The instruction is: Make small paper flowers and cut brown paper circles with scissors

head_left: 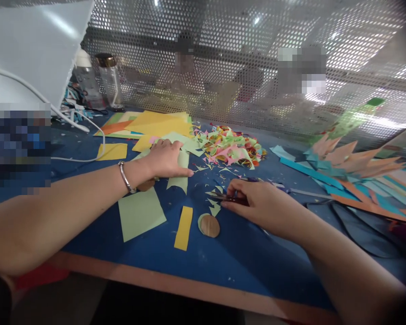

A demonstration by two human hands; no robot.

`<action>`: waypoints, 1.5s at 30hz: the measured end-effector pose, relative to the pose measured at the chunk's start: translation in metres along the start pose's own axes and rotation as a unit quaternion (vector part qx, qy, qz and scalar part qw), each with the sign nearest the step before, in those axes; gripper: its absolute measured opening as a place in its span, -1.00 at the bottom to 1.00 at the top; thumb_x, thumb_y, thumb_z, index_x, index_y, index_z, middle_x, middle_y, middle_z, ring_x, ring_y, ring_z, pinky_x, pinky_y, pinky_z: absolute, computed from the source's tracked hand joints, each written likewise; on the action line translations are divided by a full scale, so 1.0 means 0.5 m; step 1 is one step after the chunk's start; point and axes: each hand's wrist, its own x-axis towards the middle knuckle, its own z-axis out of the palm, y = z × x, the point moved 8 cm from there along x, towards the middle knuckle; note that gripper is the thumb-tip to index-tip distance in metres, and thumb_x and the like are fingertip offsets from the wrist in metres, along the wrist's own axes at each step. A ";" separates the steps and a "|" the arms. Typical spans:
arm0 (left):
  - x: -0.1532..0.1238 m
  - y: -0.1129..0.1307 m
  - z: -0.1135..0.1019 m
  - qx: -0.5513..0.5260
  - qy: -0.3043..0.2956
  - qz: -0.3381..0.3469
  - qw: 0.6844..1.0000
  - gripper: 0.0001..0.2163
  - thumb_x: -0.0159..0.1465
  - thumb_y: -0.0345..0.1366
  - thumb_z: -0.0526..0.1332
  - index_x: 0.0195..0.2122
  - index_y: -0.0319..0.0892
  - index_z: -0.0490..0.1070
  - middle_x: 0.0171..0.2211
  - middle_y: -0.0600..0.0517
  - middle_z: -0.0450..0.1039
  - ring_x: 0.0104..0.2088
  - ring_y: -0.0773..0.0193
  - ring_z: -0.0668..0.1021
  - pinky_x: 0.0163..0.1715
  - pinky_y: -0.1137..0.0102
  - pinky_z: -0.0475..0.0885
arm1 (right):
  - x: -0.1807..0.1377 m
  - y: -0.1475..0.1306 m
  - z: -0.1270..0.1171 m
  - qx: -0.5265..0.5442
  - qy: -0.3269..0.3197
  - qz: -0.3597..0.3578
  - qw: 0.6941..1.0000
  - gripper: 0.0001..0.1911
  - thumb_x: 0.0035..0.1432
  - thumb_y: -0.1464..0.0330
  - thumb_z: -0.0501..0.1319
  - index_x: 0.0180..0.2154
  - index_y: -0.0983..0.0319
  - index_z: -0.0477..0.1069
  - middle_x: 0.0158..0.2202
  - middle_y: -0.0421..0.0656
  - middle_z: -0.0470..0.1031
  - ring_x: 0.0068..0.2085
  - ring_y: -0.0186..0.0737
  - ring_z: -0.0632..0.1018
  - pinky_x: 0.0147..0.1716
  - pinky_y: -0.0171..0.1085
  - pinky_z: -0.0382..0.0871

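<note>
My left hand lies over pale green paper pieces, thumb stretched out and fingers spread. A silver bangle circles that wrist. Partly under it shows a round brown piece. My right hand is closed around dark-handled scissors, whose blades point left near small green scraps. In front of the scissors, a round brown disc overlaps a green paper circle. A yellow paper strip and a green square sheet lie closer to the table's front edge.
Behind my hands is a heap of colourful paper clippings, with yellow sheets to its left. Blue and orange paper pieces fill the right side. Two bottles stand by the perforated metal screen. A white cable hangs at left.
</note>
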 end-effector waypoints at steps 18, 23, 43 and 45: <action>0.005 -0.012 -0.009 -0.061 -0.025 0.020 0.998 -0.20 0.04 0.19 0.30 0.15 -0.32 0.28 -0.03 -0.26 0.48 0.02 -0.13 0.48 -0.05 0.18 0.38 | -0.019 -0.023 0.007 -0.014 0.020 -0.035 0.999 -0.72 0.23 0.08 0.17 -0.25 0.17 0.33 -0.43 -0.17 0.51 -0.46 -0.19 0.48 -0.49 -0.27 0.10; 0.006 -0.032 -0.034 -0.124 -0.079 0.037 0.988 -0.33 0.08 0.04 0.31 0.16 -0.19 0.28 -0.09 -0.10 0.54 -0.18 0.13 0.57 -0.22 0.35 0.39 | -0.019 -0.021 0.005 -0.045 0.015 -0.020 0.999 -0.70 0.24 0.06 0.14 -0.26 0.16 0.36 -0.43 -0.18 0.51 -0.45 -0.17 0.49 -0.47 -0.25 0.10; -0.066 -0.018 -0.075 -0.222 -0.247 0.102 0.938 -0.83 0.10 -0.13 0.35 -0.42 -0.08 0.47 -0.44 0.06 0.55 -0.37 0.20 0.57 -0.35 0.34 0.38 | -0.020 -0.029 -0.001 -0.042 0.024 -0.025 0.999 -0.68 0.28 0.05 0.11 -0.33 0.15 0.37 -0.49 -0.18 0.50 -0.48 -0.17 0.47 -0.50 -0.26 0.07; -0.067 0.010 -0.071 -0.351 -0.223 0.105 0.903 -0.85 0.13 -0.17 0.34 -0.37 -0.11 0.46 -0.40 0.06 0.55 -0.36 0.23 0.59 -0.34 0.35 0.43 | -0.021 -0.027 -0.006 -0.047 0.023 -0.007 0.999 -0.67 0.27 0.04 0.10 -0.34 0.14 0.38 -0.51 -0.19 0.50 -0.49 -0.16 0.48 -0.51 -0.26 0.07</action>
